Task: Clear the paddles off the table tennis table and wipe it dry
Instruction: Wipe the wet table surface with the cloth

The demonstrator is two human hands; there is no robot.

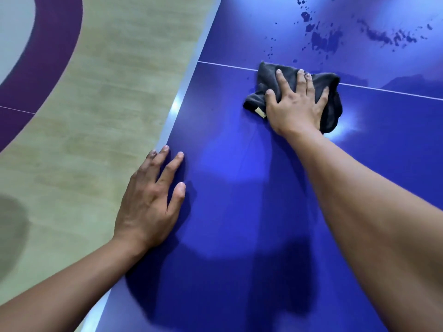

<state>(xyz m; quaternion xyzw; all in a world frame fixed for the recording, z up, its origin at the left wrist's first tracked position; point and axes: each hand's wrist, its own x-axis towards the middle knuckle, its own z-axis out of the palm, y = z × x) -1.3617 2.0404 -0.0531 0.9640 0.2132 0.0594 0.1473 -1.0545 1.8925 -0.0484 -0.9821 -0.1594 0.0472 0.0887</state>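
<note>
Half the cloth (330,101) hidden under right hand (294,109)

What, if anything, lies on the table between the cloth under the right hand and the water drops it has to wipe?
Nothing visible: the right hand presses the cloth flat, and only bare blue table separates it from the water drops.

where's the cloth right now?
Head view, upper right of centre: the dark cloth lies on the blue table, pressed flat under the right hand, straddling the white line, just below the water droplets.
</note>
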